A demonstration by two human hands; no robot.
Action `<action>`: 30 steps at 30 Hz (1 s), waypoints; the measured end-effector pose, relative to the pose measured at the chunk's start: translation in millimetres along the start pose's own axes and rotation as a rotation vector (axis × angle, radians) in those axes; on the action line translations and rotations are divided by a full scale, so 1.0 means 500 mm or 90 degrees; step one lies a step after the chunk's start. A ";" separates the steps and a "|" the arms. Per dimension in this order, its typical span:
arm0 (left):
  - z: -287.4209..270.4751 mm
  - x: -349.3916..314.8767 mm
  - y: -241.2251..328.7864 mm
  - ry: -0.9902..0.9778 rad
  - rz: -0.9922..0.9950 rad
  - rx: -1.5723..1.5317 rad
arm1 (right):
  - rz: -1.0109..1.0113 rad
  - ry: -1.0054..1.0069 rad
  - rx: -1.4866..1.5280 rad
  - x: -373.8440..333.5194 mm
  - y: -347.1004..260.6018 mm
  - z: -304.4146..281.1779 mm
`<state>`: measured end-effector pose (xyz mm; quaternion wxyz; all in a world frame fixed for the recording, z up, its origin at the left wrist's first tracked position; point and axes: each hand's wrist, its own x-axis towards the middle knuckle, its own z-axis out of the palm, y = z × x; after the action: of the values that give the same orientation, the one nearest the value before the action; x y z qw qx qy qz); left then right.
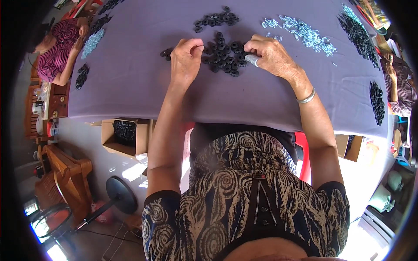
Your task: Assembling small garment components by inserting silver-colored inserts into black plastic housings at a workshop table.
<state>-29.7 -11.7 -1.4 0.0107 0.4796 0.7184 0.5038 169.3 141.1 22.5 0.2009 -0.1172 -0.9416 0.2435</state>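
A loose pile of small black wheel-like pieces lies on the purple tablecloth between my hands. My left hand is at the pile's left side, thumb and forefinger pinched together; whatever they hold is too small to make out. On the right edge of the pile, my right hand pinches a small black piece between forefinger and thumb. A grey cover wraps that thumb. A few black pieces lie just left of my left hand, and another cluster of black wheel-like pieces lies farther back.
Clear pale-blue small parts are scattered at the back right. More black heaps line the table's right side. Below the table edge stands a cardboard box with black parts. Other people sit at both sides.
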 end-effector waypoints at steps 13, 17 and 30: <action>0.004 -0.007 -0.008 0.004 -0.052 -0.006 | 0.105 0.147 0.191 0.043 -0.006 -0.014; -0.001 -0.012 -0.018 0.019 -0.076 -0.006 | 0.136 0.057 0.105 0.116 0.012 -0.024; 0.009 -0.013 -0.004 0.036 -0.053 0.015 | 0.102 0.093 -0.001 0.223 0.091 0.079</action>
<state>-25.2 -12.8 -8.1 0.0057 0.4346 0.7436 0.5081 58.2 199.0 3.6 0.2491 -0.2097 -0.9122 0.2487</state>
